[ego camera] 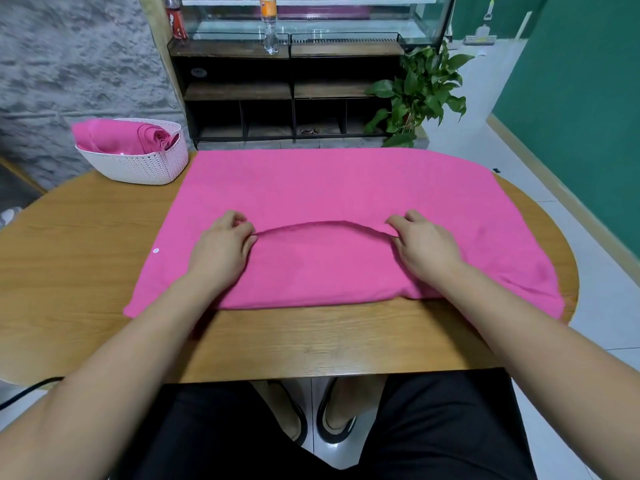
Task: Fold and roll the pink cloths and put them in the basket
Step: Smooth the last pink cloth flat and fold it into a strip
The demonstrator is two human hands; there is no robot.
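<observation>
I'm mid-fold: left hand [221, 247] and right hand [424, 244] each pinch the hem of the cloth [329, 188] in curled fingers [239, 220], cloth spread on the surface [86, 244] near the basket [138, 168]; next, I judge, the hem must travel evenly to the far edge.

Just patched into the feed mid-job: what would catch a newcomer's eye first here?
The big pink cloth spread across the middle of the wooden table dominates the view. The left hand and right hand each pinch the edge of its folded-over near layer, which arches up between them. At the table's far left, a white basket already holds pink cloths, at least one rolled.
</observation>
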